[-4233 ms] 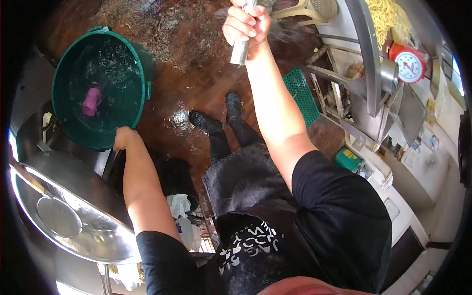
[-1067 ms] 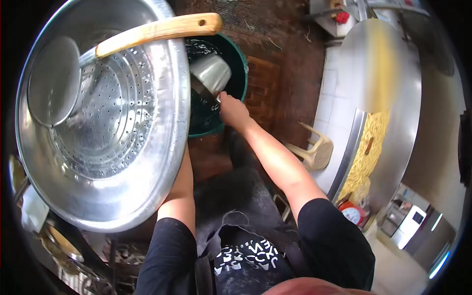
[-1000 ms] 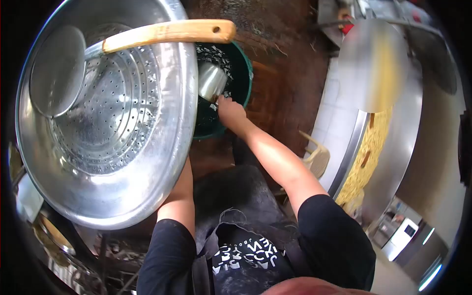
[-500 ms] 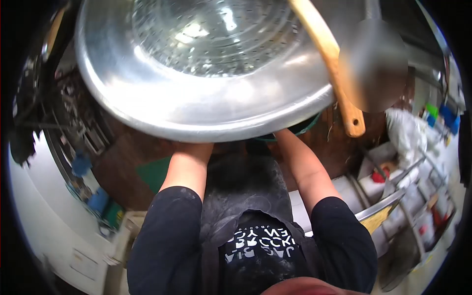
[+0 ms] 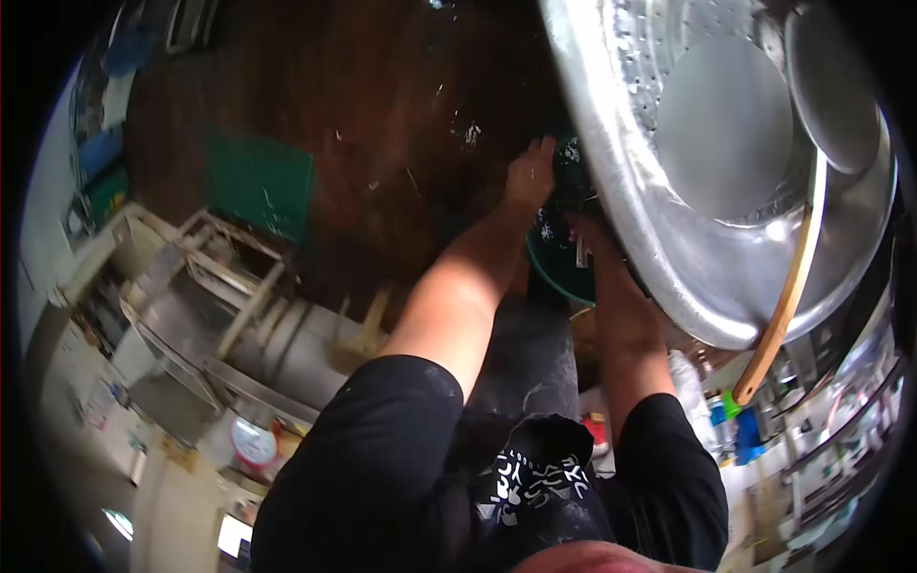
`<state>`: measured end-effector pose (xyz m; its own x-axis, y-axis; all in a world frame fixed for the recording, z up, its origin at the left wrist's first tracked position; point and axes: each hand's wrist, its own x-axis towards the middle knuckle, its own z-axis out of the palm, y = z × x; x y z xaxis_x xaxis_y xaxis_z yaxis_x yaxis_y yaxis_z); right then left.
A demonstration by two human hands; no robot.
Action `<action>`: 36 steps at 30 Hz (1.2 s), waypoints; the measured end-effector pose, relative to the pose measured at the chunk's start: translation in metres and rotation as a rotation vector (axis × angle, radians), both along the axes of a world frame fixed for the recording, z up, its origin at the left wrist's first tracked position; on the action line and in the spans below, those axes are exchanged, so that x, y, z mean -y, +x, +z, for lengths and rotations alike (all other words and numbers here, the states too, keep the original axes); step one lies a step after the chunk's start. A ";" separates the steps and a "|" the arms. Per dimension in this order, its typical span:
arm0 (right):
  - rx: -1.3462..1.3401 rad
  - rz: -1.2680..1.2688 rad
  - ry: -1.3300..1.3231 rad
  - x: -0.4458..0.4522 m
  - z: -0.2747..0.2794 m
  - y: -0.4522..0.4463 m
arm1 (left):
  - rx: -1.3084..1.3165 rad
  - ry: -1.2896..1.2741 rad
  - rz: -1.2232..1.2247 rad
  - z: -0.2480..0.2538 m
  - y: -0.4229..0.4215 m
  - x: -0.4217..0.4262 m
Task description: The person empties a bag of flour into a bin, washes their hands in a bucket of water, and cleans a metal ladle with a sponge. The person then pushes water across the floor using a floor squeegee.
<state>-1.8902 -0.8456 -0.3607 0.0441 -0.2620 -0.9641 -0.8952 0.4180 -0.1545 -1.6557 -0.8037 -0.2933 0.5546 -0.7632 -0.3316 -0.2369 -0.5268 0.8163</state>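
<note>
Seen in dim light, a green mat [image 5: 261, 186] lies on the floor at 10 o'clock, with a scale [image 5: 253, 441] at 8. At 1 o'clock, the left hand [image 5: 528, 178] appears hooked over the rim of a green tub [image 5: 559, 272], which sits toward 2 with wet glints inside. Beside it, the right hand [image 5: 592, 237] looks closed around a metal handle [image 5: 581, 252], its far end lost in shadow. The step appears to be handling at the tub; the next move calls for clearance below the colander [image 5: 659, 272], at 2, bearing a skimmer [image 5: 791, 291].
</note>
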 end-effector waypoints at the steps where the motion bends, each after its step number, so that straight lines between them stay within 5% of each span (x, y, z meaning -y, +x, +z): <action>1: 0.015 -0.016 0.011 0.002 -0.006 -0.006 | 0.164 0.116 -0.124 0.022 0.000 0.005; 7: 0.175 -0.132 0.081 0.021 0.012 -0.037 | 0.255 0.225 -0.091 0.016 -0.010 0.007; 12: 0.406 -0.129 0.036 0.023 0.129 -0.024 | 0.018 0.113 0.213 0.048 -0.001 0.007; 15: 0.501 -0.186 0.042 0.007 0.198 -0.020 | -0.277 -0.047 0.751 0.018 -0.002 0.000; 17: 0.542 -0.254 -0.023 -0.014 0.243 0.000 | -0.205 0.065 0.768 0.034 0.000 -0.009; 19: 0.590 -0.248 -0.063 -0.031 0.273 0.018 | -0.148 0.122 0.725 0.005 -0.003 -0.023; 22: 0.557 -0.199 -0.198 -0.051 0.298 0.047 | -0.513 -0.101 0.996 -0.084 0.003 -0.043; 24: 0.519 -0.144 -0.322 -0.066 0.309 0.070 | 0.117 0.186 0.619 -0.103 0.029 -0.057; 26: 0.533 -0.095 -0.461 -0.072 0.302 0.082 | 0.479 0.406 0.325 -0.090 0.043 -0.054; 30: 0.598 0.177 -0.762 -0.074 0.289 0.109 | 0.437 0.564 0.134 0.024 0.089 -0.031; 34: 0.566 0.330 -1.037 -0.065 0.264 0.141 | 0.550 0.274 0.205 0.010 0.112 -0.025; 36: 0.587 0.330 -1.031 -0.049 0.261 0.159 | 0.521 0.337 0.347 0.001 0.129 -0.015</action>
<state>-1.7313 -0.7961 -0.0998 0.6095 -0.7829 -0.1245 -0.6183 -0.3711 -0.6928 -1.5265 -0.7883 -0.2922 0.8977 -0.4165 -0.1438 -0.3251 -0.8464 0.4218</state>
